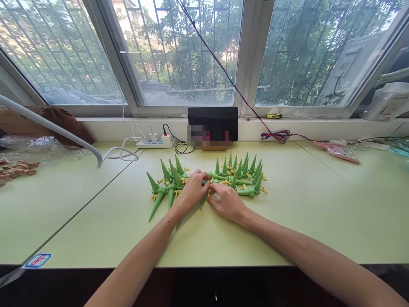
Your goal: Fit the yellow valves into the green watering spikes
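My left hand (194, 188) is closed around a green plant watering spike (201, 204), whose tip points down toward me below the fingers. From the right, my right hand (228, 202) pinches close to the same spike, at a small yellow valve (208, 195). The fingers partly hide where the two parts meet. To the left, several green cone spikes (156, 204) with yellow valves stand or lie on the table. Another group of green spikes (257, 184) with yellow valves lies to the right, some upright and some on their sides.
The pale green table (287, 230) runs to the window sill. At the back are a tablet (213, 121) on a stand, a white power strip (155, 143) and bundled cables (276, 136). Wooden pieces (19, 169) lie far left, under a white lamp arm (64, 123). A pink pouch (338, 152) lies right.
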A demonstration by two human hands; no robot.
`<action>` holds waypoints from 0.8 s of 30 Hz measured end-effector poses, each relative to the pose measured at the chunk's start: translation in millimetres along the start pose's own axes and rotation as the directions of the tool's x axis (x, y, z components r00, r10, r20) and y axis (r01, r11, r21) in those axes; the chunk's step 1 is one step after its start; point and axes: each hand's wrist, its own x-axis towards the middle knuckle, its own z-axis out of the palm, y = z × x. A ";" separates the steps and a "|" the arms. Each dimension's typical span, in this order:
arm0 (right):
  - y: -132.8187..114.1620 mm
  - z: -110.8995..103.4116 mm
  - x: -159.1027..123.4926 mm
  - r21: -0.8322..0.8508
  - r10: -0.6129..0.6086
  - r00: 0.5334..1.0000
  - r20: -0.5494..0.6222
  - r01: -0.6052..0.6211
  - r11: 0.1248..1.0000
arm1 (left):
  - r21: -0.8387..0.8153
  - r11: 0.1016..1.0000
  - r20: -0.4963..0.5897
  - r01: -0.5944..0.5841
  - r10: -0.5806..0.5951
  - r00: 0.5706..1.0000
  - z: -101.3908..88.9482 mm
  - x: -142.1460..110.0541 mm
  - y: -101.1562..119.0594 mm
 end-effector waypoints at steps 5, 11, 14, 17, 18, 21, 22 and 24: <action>3.7 2.6 0.7 -0.089 0.001 0.999 0.037 0.002 0.996 | 0.017 1.000 0.026 -0.005 0.005 1.000 0.6 0.3 -0.4; 4.5 1.9 -0.1 -0.102 -0.031 0.998 0.060 0.036 0.994 | 0.020 1.000 0.051 -0.022 0.021 0.998 -1.3 -0.1 2.3; 3.7 1.0 -0.4 -0.103 -0.038 0.997 0.059 0.044 0.994 | 0.025 0.999 0.053 -0.029 0.028 0.998 -1.1 -0.1 2.0; 1.7 -1.0 -0.9 -0.112 -0.041 0.997 0.061 0.047 0.993 | 0.023 0.999 0.050 -0.030 0.029 0.998 -0.7 0.0 1.2; 0.8 -1.9 -1.2 -0.119 -0.038 0.997 0.064 0.046 0.992 | 0.022 0.999 0.046 -0.028 0.027 0.999 -0.7 0.0 1.0; -1.6 -3.8 -1.8 -0.141 -0.028 0.996 0.088 0.040 0.989 | 0.023 1.000 0.026 -0.018 0.018 1.000 -1.4 0.1 1.5; -2.0 -4.0 -1.9 -0.145 -0.026 0.995 0.097 0.040 0.989 | 0.024 1.000 0.019 -0.013 0.012 1.000 -1.7 0.0 1.9; -2.1 -3.8 -2.1 -0.147 -0.025 0.994 0.107 0.041 0.988 | 0.027 1.000 0.011 -0.004 0.003 1.000 -2.3 0.0 2.9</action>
